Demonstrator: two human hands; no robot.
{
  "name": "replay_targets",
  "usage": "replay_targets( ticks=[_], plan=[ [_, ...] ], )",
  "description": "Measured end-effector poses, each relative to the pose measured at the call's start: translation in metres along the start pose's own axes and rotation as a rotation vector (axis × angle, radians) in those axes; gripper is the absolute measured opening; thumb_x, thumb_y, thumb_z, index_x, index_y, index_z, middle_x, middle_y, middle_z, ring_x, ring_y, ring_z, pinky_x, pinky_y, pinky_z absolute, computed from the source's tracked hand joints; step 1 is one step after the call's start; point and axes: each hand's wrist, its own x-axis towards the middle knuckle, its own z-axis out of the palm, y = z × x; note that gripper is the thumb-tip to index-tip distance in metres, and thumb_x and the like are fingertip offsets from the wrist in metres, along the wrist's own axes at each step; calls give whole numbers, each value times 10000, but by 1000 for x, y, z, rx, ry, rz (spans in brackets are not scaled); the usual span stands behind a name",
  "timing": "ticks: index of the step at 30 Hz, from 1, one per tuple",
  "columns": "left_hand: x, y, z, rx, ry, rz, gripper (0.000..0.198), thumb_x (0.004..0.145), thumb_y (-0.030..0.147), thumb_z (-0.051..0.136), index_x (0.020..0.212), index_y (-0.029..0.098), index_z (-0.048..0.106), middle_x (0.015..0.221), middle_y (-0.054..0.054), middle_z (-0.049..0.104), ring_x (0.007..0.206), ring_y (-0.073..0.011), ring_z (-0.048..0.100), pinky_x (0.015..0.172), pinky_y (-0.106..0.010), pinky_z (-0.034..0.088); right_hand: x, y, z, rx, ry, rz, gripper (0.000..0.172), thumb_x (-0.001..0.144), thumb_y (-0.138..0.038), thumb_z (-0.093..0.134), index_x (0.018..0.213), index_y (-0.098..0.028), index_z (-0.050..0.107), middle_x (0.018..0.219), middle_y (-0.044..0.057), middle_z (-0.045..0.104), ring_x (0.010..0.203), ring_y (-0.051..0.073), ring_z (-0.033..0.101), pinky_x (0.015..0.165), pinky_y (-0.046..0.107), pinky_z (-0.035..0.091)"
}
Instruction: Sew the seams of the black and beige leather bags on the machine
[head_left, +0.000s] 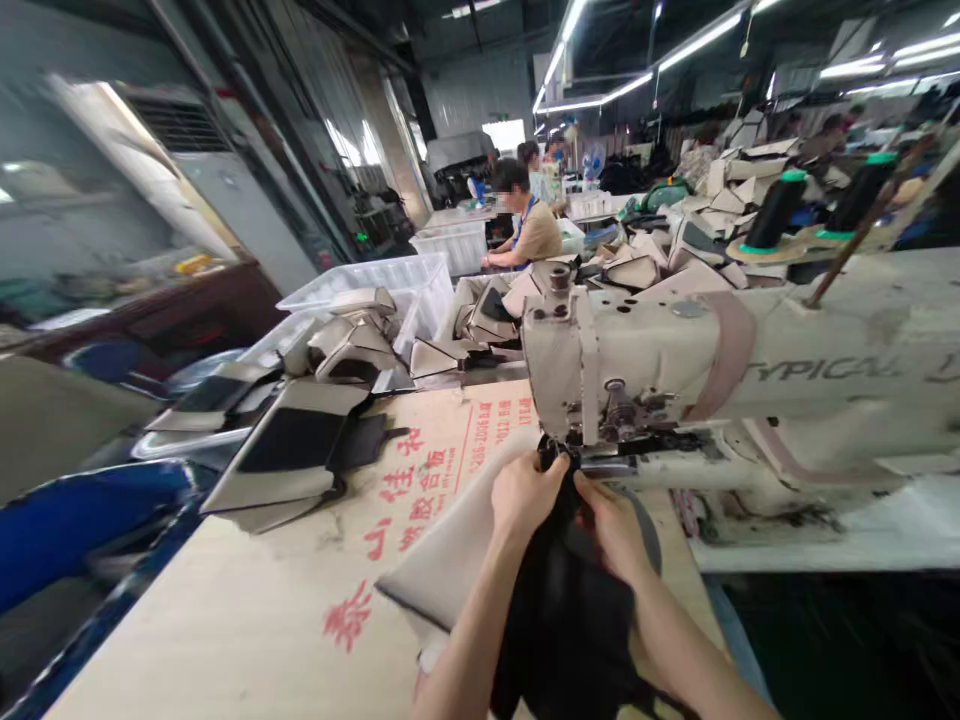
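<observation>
By the right edge of the pale tan board [225, 620] with red lettering [349, 615], the cloth [570, 610] is black, the panel [457, 545] off-white. The sewing machine [645, 340] is cream with a dusty-pink band [724, 350]; 2 black thread cones [778, 212] have green tops.

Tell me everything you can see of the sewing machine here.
The sewing machine looks like off-white painted metal, scuffed and stained. Its head ends a thick horizontal arm that runs out of frame at right. A dull pink band crosses that arm, beside dark "TYPICAL" lettering; a knob tops the head. A slimmer lower arm lies beneath. Black cloth reaches under the head, held by the left hand and right hand. Needle motion can't be told.
</observation>
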Motion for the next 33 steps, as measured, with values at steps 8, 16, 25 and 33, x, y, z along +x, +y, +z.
replay_targets(
  ticks=[8,16,25,33],
  plan=[
    [-2,-2,4,15,20,0,469,788,569,384,591,182,560,650,-49,629,642,-180,569,509,-232,257,-19,30,-234,-850,960,-593,413,801,-393,510,1133,-157,576,1100,165,591,1098,317,506,870,433,406],
    [-5,-5,7,3,31,2,480,786,593,375,614,181,552,644,-43,612,634,-174,555,513,-229,252,-37,115,-266,-1189,801,-727,457,852,-297,438,1291,-167,438,1202,102,548,1088,269,529,984,438,335],
    [-10,-8,8,5,32,7,496,795,597,357,627,183,572,656,-49,627,635,-178,565,512,-233,260,-38,40,-267,-981,901,-749,316,845,-309,464,1103,-202,611,1016,81,650,952,242,602,922,394,381],
    [-11,-8,9,18,50,18,495,805,585,354,616,183,573,618,-34,610,603,-164,556,502,-234,251,-30,9,-63,-63,-66,-159,334,821,-479,478,882,-188,630,699,19,627,597,145,560,529,220,410]
  ],
)
